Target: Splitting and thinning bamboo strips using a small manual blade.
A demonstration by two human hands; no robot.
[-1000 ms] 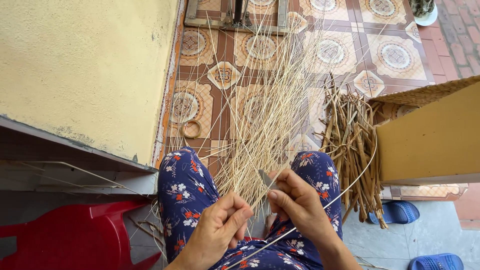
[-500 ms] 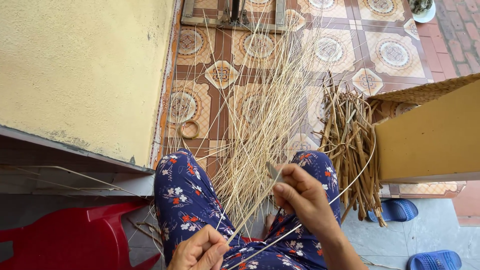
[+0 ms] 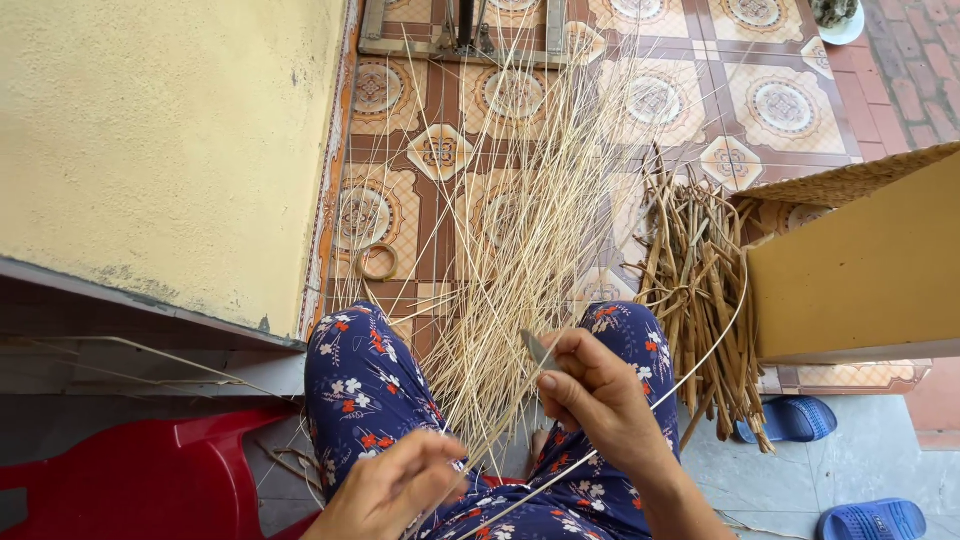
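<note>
Over the lap, in the blue flowered trousers (image 3: pixel 365 385), we see both hands at work. Our right hand (image 3: pixel 600 400) has its fingers closed around a small grey blade (image 3: pixel 538 348), which meets a thin pale strip (image 3: pixel 700 350); this strip bends in an arc to the right. Our left hand (image 3: pixel 395 490) is blurred, fingers pinched on thin strips near the lower edge. Many split strips (image 3: pixel 520 220) fan out across the tiled floor (image 3: pixel 780 100). Beside them lies a bundle of thicker brown stalks (image 3: pixel 700 290).
</note>
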